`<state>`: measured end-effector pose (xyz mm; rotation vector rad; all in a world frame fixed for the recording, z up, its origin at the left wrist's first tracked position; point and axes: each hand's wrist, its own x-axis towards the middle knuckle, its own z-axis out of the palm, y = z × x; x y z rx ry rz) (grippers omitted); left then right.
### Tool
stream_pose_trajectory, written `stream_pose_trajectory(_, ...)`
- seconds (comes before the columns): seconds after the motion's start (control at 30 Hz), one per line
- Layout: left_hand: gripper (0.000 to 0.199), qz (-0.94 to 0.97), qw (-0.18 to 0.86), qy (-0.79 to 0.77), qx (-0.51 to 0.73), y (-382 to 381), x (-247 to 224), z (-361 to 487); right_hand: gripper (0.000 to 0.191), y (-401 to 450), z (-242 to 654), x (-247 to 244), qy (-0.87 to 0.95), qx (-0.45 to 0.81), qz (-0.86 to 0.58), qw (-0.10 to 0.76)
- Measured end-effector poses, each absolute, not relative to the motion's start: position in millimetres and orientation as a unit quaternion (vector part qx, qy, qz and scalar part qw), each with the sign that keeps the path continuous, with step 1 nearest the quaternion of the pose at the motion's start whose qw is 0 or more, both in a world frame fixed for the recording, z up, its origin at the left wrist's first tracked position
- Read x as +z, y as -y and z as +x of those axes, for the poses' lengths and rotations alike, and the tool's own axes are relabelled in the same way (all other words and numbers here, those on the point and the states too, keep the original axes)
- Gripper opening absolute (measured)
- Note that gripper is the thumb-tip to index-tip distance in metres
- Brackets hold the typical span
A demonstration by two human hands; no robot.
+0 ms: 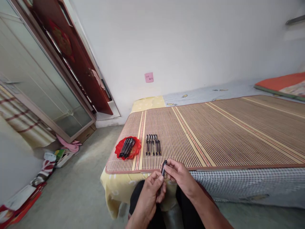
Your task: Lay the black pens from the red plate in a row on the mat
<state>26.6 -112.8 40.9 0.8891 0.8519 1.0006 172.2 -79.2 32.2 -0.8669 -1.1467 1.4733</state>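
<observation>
A black pen [164, 168] is held in front of me at the bed's edge. My left hand [152, 188] is closed on its lower end, thumb against the fingers. On its upper part, my right hand [177, 172] pinches with thumb and fingertips. Beyond my hands, several dark pens [153, 145] lie side by side in a row on the striped mat. To their left, a red scalloped dish [136, 147] holds a bundle of several black pens [127, 147].
The striped bamboo mat [190, 136] covers a bed with a yellow and blue-checked sheet [228, 181]. An orange folded cloth [283, 82] lies at far right. A pink note [149, 77] is on the wall. Cloths and papers [45, 168] lie on the floor at left.
</observation>
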Motion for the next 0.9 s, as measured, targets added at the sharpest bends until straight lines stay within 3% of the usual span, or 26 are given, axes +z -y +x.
stream_pose_trajectory(0.5,0.05,0.435,0.666,-0.426,0.432,102.2,51.7,40.7,0.048,72.1,169.8,37.0,0.35,0.576,-0.414,0.612)
stream_pose_trajectory(0.67,0.044,0.361,0.778,-0.366,0.361,117.8,28.3,35.5,0.046,49.0,240.3,61.8,0.216,0.496,-0.371,0.754)
stream_pose_trajectory(0.77,0.037,0.337,0.787,-0.336,0.393,117.8,17.6,31.3,0.036,42.9,270.2,74.0,0.257,0.496,-0.368,0.743)
stream_pose_trajectory(0.9,0.027,0.338,0.793,-0.285,0.419,101.8,8.4,27.7,0.034,33.0,258.0,66.0,0.363,0.532,-0.381,0.664)
